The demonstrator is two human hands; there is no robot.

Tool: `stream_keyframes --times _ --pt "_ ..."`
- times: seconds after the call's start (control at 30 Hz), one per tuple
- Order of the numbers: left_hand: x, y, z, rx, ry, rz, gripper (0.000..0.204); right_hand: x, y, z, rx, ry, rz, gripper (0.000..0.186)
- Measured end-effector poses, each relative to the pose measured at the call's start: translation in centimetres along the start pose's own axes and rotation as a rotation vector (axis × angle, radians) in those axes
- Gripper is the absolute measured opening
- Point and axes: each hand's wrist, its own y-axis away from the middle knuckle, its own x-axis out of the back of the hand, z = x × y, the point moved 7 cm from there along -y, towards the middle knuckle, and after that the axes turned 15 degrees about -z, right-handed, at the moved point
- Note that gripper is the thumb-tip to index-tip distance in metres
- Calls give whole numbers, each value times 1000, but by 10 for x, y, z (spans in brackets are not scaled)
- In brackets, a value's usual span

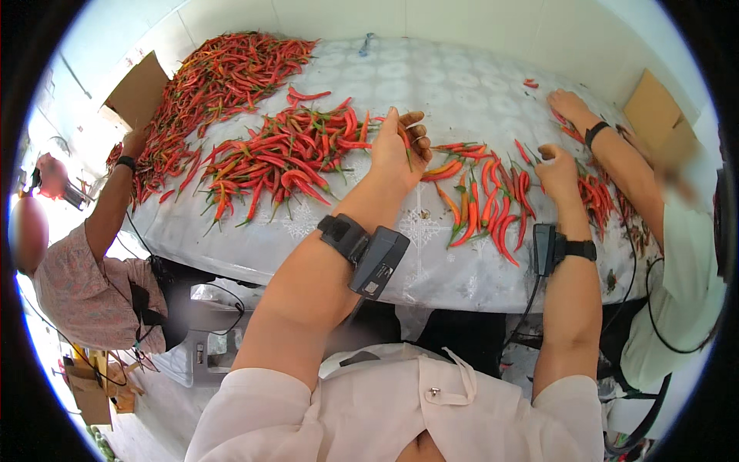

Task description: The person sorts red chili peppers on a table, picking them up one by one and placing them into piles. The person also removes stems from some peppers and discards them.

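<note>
Head view, looking down on a long desk (454, 281) under a pale, glossy cover (408, 73) patterned with rings and snowflakes. Backed by a plain off-white wall (477, 19) with faint upright seams. Toward the far left, a large heap of red chilies (223, 77); nearer the middle, a looser pile (289, 158) with green stems showing; to the right, a small spread of chilies (489, 196), mostly side by side. Between pile and spread, left hand (399, 150), closed on a single chili (406, 140). Just beside the spread, right hand (557, 169), fingers curled; cannot tell whether around anything. Reaching in from either side, a left co-worker's arm (110, 196) and a right co-worker's arm (627, 165). By both ends, brown cardboard (137, 88). Lower left, pale floor (173, 416) and a grey plastic stool (202, 358).
</note>
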Motion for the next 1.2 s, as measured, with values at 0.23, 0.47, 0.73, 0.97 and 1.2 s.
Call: stream_keyframes --times 0.23,0.47,0.73,0.97,1.2 --pt "-7 2 -3 41 -144 -23 36 4 13 -39 65 -626 49 41" --pt "-33 11 -16 145 -248 -163 27 1 25 -83 143 -888 1 23" --pt "-50 19 -34 255 -505 -252 26 -6 39 -136 347 -761 -187 13" --pt "-49 19 -37 271 -572 -232 21 -19 39 -138 371 -855 -349 14" --pt "-40 13 -34 231 -648 -287 23 -21 41 -141 340 -821 -438 25"
